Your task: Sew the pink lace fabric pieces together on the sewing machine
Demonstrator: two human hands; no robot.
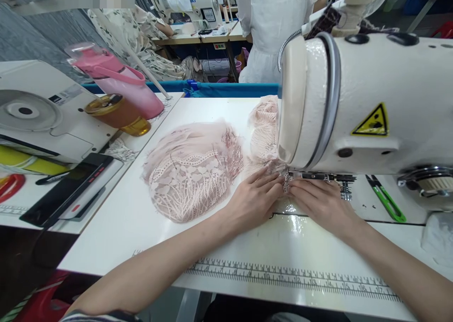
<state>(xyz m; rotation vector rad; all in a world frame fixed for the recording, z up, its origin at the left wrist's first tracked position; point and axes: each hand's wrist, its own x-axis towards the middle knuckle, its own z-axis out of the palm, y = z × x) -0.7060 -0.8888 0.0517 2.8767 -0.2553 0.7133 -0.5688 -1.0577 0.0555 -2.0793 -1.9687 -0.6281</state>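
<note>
A pile of pink lace fabric [193, 168] lies on the white sewing table [134, 218], and a strip of it runs under the head of the white sewing machine [371, 100]. My left hand [253, 199] lies with its fingers pressed flat on the lace just left of the presser foot [345, 190]. My right hand [320, 204] rests beside it, fingertips pinching the lace edge at the needle area. The needle itself is hidden by the machine head.
A pink water bottle [120, 83] and an amber cup [118, 114] lie at the left beside another machine. A black phone [71, 187] rests there. Green thread snips [387, 201] lie at right. A printed ruler [293, 277] runs along the front edge. People work behind.
</note>
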